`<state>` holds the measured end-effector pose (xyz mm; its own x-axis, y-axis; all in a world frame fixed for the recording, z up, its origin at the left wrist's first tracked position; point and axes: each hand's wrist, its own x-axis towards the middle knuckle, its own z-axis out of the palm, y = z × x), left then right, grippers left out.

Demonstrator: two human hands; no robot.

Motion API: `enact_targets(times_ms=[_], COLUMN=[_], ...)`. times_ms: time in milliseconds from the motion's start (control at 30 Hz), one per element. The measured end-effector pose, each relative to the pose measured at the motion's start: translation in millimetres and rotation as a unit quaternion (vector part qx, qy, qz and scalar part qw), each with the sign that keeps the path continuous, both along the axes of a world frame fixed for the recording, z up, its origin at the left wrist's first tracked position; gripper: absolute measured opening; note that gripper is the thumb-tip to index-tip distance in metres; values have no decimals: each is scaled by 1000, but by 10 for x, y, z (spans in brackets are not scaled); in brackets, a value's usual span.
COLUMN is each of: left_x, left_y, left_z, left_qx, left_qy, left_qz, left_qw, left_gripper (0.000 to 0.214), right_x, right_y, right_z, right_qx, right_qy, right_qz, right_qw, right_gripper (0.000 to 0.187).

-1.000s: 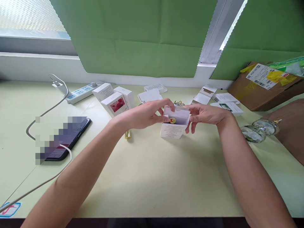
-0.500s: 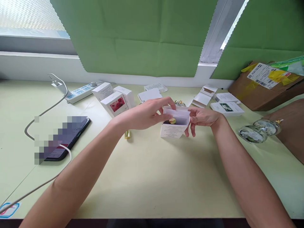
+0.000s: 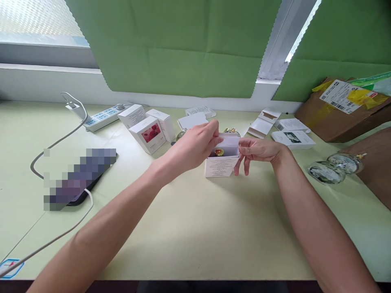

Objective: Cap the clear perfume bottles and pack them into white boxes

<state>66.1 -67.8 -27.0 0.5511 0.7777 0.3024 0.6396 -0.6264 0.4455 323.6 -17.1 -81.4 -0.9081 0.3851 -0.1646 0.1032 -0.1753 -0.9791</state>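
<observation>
A small white printed carton (image 3: 222, 167) stands on the table in front of me, its top open. Inside it shows a round gold-coloured cap (image 3: 219, 152); whatever is under the cap is hidden. My left hand (image 3: 200, 142) is closed at the carton's top left, thumb and fingers pinching its raised flap (image 3: 229, 140). At the right edge, my right hand (image 3: 256, 149) grips the carton between thumb and forefinger, the other fingers hanging down beside its wall. Behind the hands, a glass bottle with a gold top (image 3: 232, 131) is partly covered.
White boxes with a red flower picture (image 3: 151, 133) stand to the left. Flattened cartons (image 3: 263, 124) and a flat box (image 3: 293, 139) lie at the back right. Glass bottles (image 3: 326, 172) lie near brown cardboard boxes (image 3: 339, 116). A phone (image 3: 82, 195), cable and power strip (image 3: 102, 118) are left.
My left hand has drawn its fingers together at the flap and turned its knuckles up. The carton has shifted slightly left. The gold tube under my left forearm is now covered.
</observation>
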Motion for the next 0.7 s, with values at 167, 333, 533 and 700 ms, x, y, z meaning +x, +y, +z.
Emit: enact_targets(times_ms=[167,333,533,700], left_x=[-6,-1,21,25], left_y=[4,-29,-52,-48], left_z=[12,14,14,12], left_qx=[-17,-33,-56,-50], left_qy=[5,-5,-14,-16], left_qz=[-18,2,28,23], left_qw=[1000,999,998,998], left_gripper=[14,15,16,16], right_x=[-10,-29,-15,-22], right_y=[-46,-71,-41,-37], right_z=[114,171,106,79], right_qx=[18,22,13,0], right_qy=[-49,-72,-27,-28], right_qz=[-18,-26,0,-20], right_qw=[998,997,1000,999], right_gripper=[45,46,36,35])
